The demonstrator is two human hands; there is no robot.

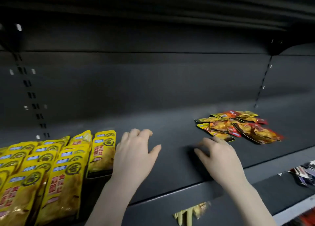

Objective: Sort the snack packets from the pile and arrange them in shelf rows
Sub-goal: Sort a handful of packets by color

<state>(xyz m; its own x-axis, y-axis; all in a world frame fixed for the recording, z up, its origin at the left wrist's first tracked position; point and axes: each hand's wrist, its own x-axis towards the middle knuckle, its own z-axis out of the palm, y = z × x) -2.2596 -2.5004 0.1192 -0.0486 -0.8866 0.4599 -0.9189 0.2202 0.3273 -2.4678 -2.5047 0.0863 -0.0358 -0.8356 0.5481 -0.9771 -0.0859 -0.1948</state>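
Note:
Yellow snack packets point(51, 166) stand in overlapping rows at the left of the dark shelf point(170, 123). A loose pile of yellow and red packets point(238, 126) lies at the shelf's right. My left hand point(134, 155) hovers palm down just right of the last yellow packet point(102, 154), fingers loosely bent, holding nothing. My right hand point(219, 159) reaches over the shelf toward the pile, fingertips close to its nearest packet, empty as well.
The shelf's front lip point(187, 196) runs across below my wrists. A lower shelf at the right holds dark and white packets point(305, 174). More yellow packets point(190, 212) show below the shelf. A slotted upright point(32, 96) stands at the left.

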